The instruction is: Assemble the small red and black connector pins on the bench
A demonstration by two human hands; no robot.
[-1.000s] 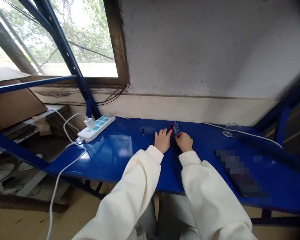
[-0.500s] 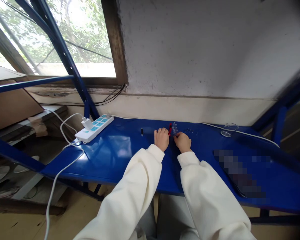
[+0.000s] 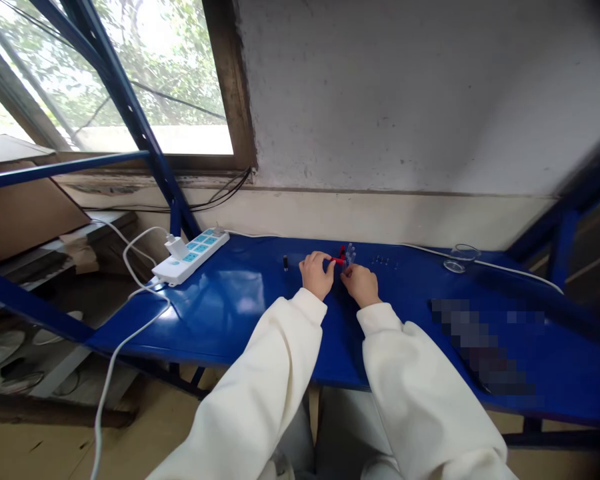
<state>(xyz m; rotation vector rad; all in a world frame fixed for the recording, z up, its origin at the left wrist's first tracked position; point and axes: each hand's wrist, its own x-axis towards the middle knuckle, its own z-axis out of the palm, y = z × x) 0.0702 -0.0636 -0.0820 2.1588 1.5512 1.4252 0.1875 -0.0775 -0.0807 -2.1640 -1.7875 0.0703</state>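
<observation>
Red piece partly hidden; clear bits too tiny to tell; dark slab pixelated.

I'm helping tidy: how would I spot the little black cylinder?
Find the blue table along the wall. Between the white power strip and the left hand, nearer the hand, is the little cylinder. Unlike the red piece and clear piece right of that hand, it's black and untouched.

Smooth, glossy blue paint on the table, mirror-like in patches. Painted metal, by the look, in the blue rack bar, with a duller sheen. Smooth white plastic in the power strip. Soft-looking matt cloth in the sleeves. Rough, pitted, matt grey on the wall. Matt brown cardboard in the box. See-through, apparently plastic, in the clear pieces.
</observation>
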